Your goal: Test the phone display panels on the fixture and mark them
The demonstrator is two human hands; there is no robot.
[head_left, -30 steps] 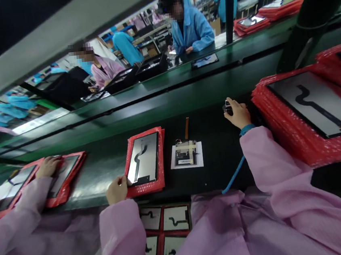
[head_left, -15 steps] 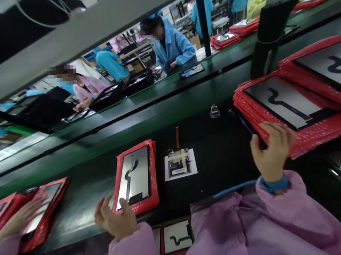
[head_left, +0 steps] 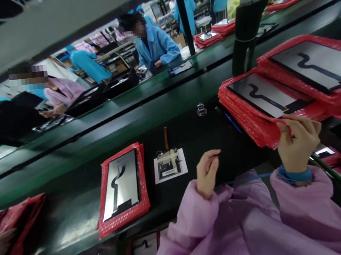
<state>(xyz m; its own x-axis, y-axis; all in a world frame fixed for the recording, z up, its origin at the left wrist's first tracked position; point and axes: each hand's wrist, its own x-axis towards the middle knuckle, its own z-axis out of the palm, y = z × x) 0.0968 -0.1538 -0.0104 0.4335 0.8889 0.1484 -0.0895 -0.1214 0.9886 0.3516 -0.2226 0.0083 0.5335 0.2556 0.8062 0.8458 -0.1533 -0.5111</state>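
My right hand [head_left: 300, 142] pinches the near edge of a red bubble wrap bag [head_left: 272, 123] at the top of a stack. An LCD panel [head_left: 247, 89] with a dark curved flex cable lies on that stack. My left hand [head_left: 208, 172] hovers over the near side of the bench, empty, its fingers stretched to the right with the thumb apart. Left of it, a white sheet [head_left: 182, 169] bears a circuit board [head_left: 168, 164] with tape strips and an orange flex strip. Another LCD panel [head_left: 130, 180] rests on red bubble wrap further left.
A second red stack with a panel [head_left: 319, 63] leans beside the first. A small metal part [head_left: 201, 110] and a blue pen-like tool [head_left: 233, 121] lie on the dark bench. A co-worker's hand [head_left: 1, 244] holds red wrap at far left. A post [head_left: 243, 38] stands behind.
My left hand has left the side of the left panel and moved right. My right hand has closed on the red wrap's edge. The view has turned slightly.
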